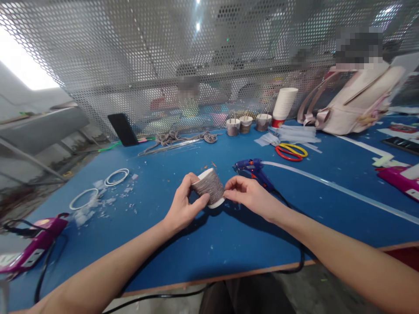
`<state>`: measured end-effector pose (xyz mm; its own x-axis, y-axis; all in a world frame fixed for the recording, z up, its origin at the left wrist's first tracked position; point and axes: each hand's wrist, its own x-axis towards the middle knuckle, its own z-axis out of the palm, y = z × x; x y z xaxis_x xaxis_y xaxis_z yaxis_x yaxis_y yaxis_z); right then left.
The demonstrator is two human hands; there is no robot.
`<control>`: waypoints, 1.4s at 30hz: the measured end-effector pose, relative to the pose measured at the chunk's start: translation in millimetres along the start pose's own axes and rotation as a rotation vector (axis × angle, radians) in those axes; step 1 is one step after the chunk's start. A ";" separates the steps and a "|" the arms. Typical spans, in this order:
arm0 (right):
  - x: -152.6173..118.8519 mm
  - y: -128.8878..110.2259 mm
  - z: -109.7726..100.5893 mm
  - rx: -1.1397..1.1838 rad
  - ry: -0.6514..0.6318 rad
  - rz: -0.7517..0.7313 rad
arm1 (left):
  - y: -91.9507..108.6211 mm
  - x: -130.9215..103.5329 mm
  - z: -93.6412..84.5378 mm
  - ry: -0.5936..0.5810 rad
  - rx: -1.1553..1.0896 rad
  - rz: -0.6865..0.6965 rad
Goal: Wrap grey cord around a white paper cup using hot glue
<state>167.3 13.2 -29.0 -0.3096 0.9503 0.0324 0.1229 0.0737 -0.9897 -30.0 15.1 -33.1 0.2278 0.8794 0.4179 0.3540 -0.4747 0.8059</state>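
Note:
My left hand [186,203] is closed around a small white paper cup [205,174], thumb on the near side. Grey cord [212,187] is wound in tight rows around most of the cup, leaving a white band bare at each end. The cup is tilted above the blue table. At its right side, my right hand [244,194] is pinched at the edge of the wrapped cord, thumb and forefinger together; the cord end between them is mostly hidden. Just behind my right hand lies a blue hot glue gun [250,165] with a long clear glue stick [327,181].
Cord-wrapped cups [233,127] and stacked paper cups [284,104] stand at the back. Scissors [290,151], loose grey cord [173,138], a phone [123,129], white rings [116,177] and a backpack [347,104] surround the work area. Magenta power strips [36,244] flank both sides.

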 end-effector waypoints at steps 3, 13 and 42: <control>-0.2 1.5 0.3 0.027 -0.035 0.015 | -1.1 0.0 0.3 -0.002 0.017 -0.004; -3.1 8.7 -0.4 -0.049 -0.092 -0.042 | -3.0 2.4 -0.4 -0.062 0.006 -0.084; -1.3 18.5 6.2 -0.372 0.092 -0.376 | -11.5 2.6 8.8 -0.136 0.018 -0.011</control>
<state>164.2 11.4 -48.2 -0.3147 0.8589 0.4041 0.3500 0.5007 -0.7917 -25.5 22.6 -44.9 0.3439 0.8724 0.3474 0.3730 -0.4664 0.8021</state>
